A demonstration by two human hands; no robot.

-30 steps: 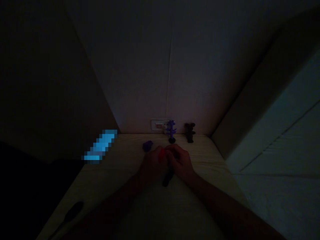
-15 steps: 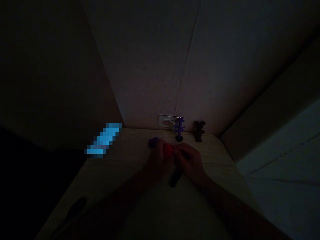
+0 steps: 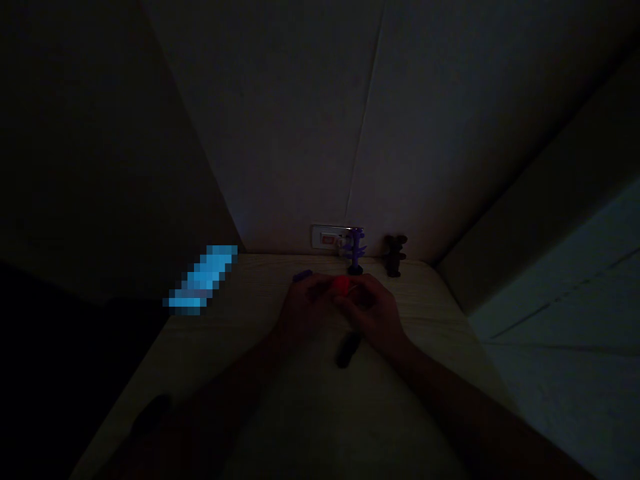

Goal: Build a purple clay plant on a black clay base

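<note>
In dim light, both hands meet over the wooden table around a small, rounded red object [image 3: 342, 286]; its kind is hard to make out. My left hand [image 3: 303, 303] curls in from the left, fingers closed at its near side. From the right, my right hand [image 3: 375, 310] pinches it with thumb and fingers. A purple piece [image 3: 302, 275] lies just behind my left hand, partly hidden. Below my right hand rests a dark, elongated object [image 3: 349, 350]. Behind the hands stands a purple post-like toy [image 3: 355, 250] with side prongs on a black base.
A dark, bear-shaped figure [image 3: 395, 255] stands near the back wall. On the wall is a switch and socket plate [image 3: 328, 238]. A pixelated bright blue patch [image 3: 203, 280] appears at the table's left edge. Near my left forearm lies a dark oblong thing [image 3: 151, 415].
My left hand has opened its hold around the red object and shifted left, covering more of the purple piece. The red object sits slightly higher and to the right. The view has shifted slightly.
</note>
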